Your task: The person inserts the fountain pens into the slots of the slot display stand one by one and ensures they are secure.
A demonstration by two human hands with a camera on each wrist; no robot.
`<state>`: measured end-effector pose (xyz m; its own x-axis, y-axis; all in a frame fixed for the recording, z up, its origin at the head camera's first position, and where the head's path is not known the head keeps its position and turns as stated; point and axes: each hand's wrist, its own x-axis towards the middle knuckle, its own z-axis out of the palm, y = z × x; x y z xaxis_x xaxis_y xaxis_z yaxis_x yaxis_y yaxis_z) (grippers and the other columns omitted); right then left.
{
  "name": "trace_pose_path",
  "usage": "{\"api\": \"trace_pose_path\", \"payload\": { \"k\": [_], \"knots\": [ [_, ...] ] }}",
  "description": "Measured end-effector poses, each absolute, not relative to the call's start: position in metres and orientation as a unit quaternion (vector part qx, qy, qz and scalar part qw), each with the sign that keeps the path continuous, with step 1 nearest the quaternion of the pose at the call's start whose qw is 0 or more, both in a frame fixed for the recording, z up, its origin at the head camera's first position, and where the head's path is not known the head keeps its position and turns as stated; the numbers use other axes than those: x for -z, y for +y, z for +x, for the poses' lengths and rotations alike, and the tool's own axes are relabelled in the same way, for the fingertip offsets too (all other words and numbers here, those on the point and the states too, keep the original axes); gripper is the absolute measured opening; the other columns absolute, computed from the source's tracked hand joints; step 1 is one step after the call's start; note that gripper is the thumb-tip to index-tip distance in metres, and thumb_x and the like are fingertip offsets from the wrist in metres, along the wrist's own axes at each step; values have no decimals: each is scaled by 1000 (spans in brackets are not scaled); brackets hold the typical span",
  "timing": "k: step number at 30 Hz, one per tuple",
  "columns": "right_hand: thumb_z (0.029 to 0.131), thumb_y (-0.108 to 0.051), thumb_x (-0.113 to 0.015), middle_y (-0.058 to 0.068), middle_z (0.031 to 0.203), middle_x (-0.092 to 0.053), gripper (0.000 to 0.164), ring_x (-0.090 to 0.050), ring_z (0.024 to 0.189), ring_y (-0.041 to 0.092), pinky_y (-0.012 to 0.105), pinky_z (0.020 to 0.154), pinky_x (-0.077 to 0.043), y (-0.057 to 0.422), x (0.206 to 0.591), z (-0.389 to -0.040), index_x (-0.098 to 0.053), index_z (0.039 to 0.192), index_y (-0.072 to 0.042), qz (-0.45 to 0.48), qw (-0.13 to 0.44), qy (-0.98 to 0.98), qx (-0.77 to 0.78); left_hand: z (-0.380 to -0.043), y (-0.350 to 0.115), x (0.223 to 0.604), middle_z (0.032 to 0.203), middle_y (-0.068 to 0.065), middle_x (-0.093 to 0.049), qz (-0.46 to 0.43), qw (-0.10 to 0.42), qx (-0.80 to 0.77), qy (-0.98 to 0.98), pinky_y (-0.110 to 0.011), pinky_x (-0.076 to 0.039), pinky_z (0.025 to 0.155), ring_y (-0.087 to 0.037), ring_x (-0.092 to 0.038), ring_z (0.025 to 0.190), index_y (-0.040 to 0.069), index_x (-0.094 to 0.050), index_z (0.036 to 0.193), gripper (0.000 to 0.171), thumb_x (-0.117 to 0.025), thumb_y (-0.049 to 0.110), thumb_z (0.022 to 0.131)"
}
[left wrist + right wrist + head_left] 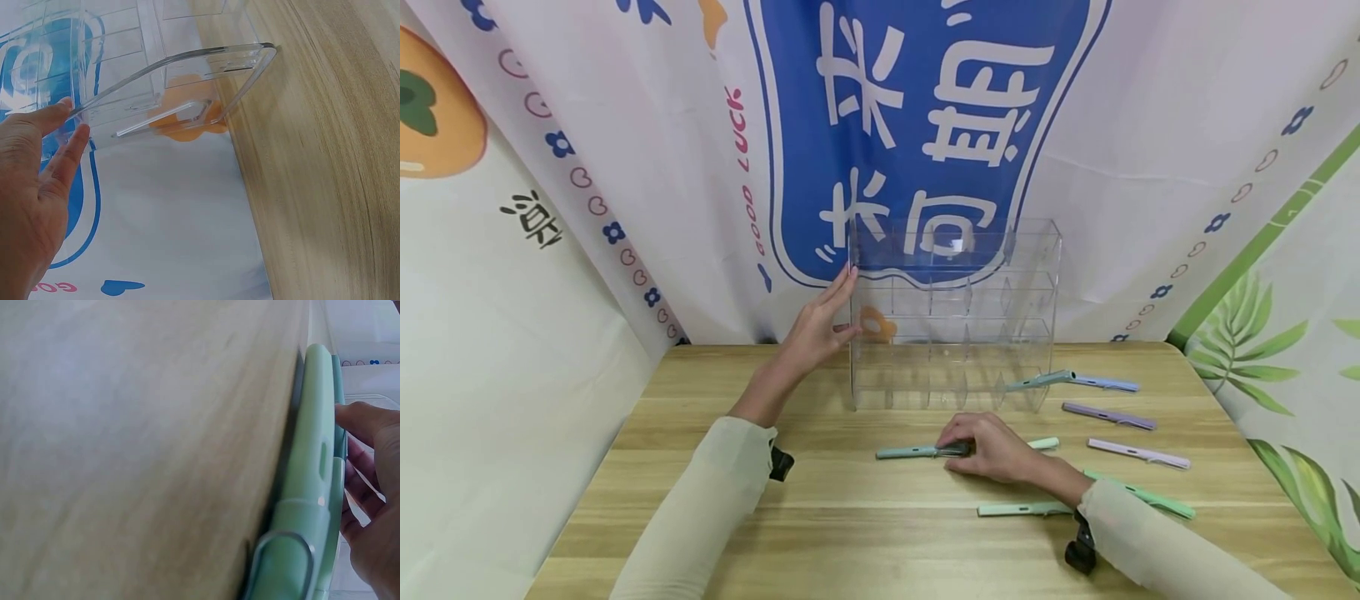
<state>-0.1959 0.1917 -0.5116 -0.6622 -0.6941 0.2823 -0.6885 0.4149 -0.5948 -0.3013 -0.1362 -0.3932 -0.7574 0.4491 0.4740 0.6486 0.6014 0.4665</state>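
Note:
A clear acrylic rack (951,321) with several small compartments stands upright at the back of the table. My left hand (820,329) grips its left side edge, with the thumb and fingers on either side of the panel (169,62) in the left wrist view. My right hand (992,450) pinches a teal pen (904,452) with a dark end, lying in front of the rack. In the right wrist view the fingers of my right hand (378,469) reach the teal pen (339,394) behind a light green pen (306,462). Another teal pen (1037,381) leans at the rack's lower right.
Right of the rack lie a blue pen (1105,383), a purple pen (1108,416) and a lilac pen (1138,453). Green pens (1157,498) lie near and under the right forearm. A printed curtain (1150,167) hangs close behind the wooden table (850,533).

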Motion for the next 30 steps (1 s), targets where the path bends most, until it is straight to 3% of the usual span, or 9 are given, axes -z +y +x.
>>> {"api": "trace_pose_path", "payload": {
  "k": [11,18,30],
  "knots": [
    [89,-9,-87,-6,106,-76,23,-69,94,5,23,77,-62,192,515,-198,-82,110,-15,-416,3,837,354,-301,-135,391,175,-15,-19,-305,151,320,-884,-30,-67,75,-35,-73,97,9,-26,168,102,-84,-7,86],
    [90,-6,-84,-5,101,-77,19,-68,88,5,22,72,-60,192,516,-198,-82,107,-14,-433,-11,830,350,-302,-137,394,175,-17,-18,-306,146,327,-882,-28,-67,79,-40,-74,103,7,-27,167,100,-83,-9,86],
    [89,-7,-84,-7,98,-77,20,-66,84,1,19,68,-58,192,514,-195,-82,105,-19,-411,-2,830,377,-299,-135,391,175,-16,-18,-305,142,330,-882,-28,-67,81,-38,-73,109,8,-26,167,101,-83,-10,85]
  ]
}}
